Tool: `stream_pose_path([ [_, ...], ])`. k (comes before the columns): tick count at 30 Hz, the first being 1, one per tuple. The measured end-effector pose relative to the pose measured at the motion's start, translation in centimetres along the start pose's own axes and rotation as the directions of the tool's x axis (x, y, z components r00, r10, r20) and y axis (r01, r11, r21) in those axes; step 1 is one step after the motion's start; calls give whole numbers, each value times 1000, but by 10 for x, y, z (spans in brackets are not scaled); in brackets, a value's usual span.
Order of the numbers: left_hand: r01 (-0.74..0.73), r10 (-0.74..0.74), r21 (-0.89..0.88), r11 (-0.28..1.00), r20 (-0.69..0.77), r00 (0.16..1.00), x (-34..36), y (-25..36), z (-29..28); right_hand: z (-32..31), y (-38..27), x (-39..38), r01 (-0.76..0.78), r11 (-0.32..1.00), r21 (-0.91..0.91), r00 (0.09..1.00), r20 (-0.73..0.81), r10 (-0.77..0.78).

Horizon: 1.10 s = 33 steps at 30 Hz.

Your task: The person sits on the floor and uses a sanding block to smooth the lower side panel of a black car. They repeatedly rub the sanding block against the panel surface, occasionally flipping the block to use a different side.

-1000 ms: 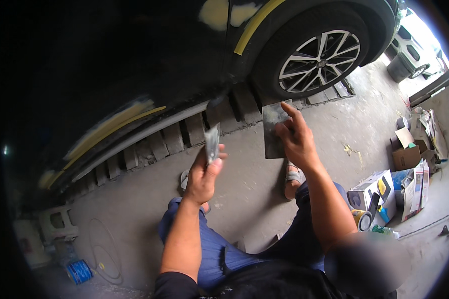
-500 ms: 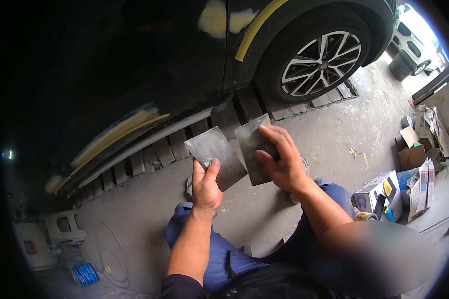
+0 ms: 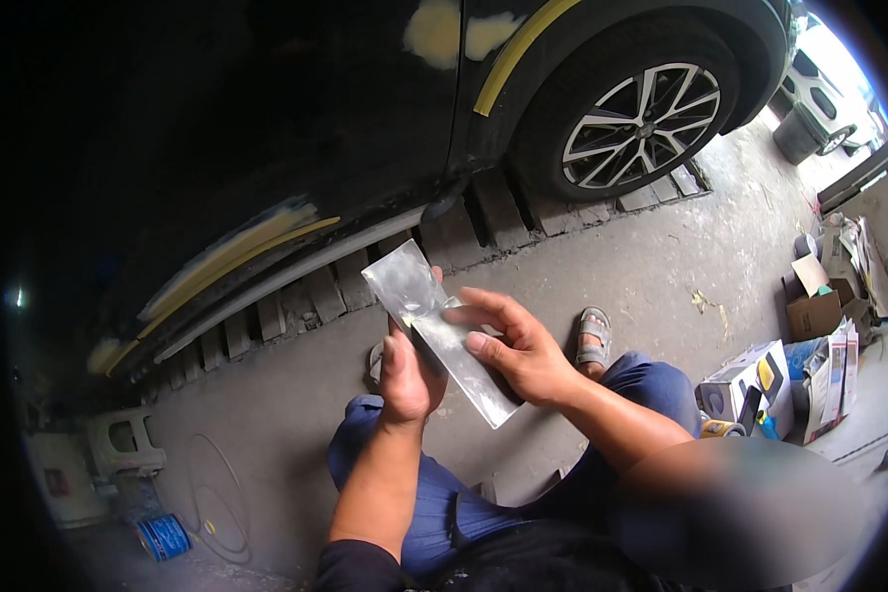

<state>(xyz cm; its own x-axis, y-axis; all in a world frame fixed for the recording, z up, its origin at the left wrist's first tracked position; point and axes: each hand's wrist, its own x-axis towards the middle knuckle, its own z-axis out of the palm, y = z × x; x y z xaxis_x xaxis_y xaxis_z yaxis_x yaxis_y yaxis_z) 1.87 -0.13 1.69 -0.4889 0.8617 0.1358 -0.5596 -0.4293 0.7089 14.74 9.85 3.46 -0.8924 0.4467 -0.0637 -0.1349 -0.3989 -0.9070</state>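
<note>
Between my two hands is a long, narrow, dusty grey sheet (image 3: 390, 276) that looks like sandpaper. It slants from upper left to lower right, with whitish powder smeared over its face. My left hand (image 3: 409, 380) grips it from the left, thumb at the near side and a fingertip showing past its far edge. Across its right side lies my right hand (image 3: 528, 350), thumb and fingers bent onto the surface. Whether a second sheet or a block lies underneath is hidden. Beyond stands a dark car panel (image 3: 266, 128) with patches of pale filler (image 3: 432, 35) and strips of yellow tape (image 3: 519, 54).
A car wheel (image 3: 643, 128) stands beyond my hands. Slats (image 3: 503, 212) line the floor along the car. On the right are an open cardboard box (image 3: 817, 314) and a white printed box (image 3: 745, 380). A blue can (image 3: 165, 538) and a hose (image 3: 195, 493) lie at lower left.
Two separate grey pieces, one in each hand, have come together into one long shape. My right hand has moved left and down onto it; the left hand has turned more upright.
</note>
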Motion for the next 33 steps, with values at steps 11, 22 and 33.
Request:
stream_pose_path([
  [11,-51,55,492,869,6,998,14,-7,1,27,5,-16,-70,921,384,997,3,75],
  [22,81,-42,514,854,-87,995,12,-2,9,23,2,-15,-66,920,385,998,31,58],
  [33,120,-101,439,890,-66,993,6,1,7,15,1,-4,55,978,200,998,-16,-53],
])
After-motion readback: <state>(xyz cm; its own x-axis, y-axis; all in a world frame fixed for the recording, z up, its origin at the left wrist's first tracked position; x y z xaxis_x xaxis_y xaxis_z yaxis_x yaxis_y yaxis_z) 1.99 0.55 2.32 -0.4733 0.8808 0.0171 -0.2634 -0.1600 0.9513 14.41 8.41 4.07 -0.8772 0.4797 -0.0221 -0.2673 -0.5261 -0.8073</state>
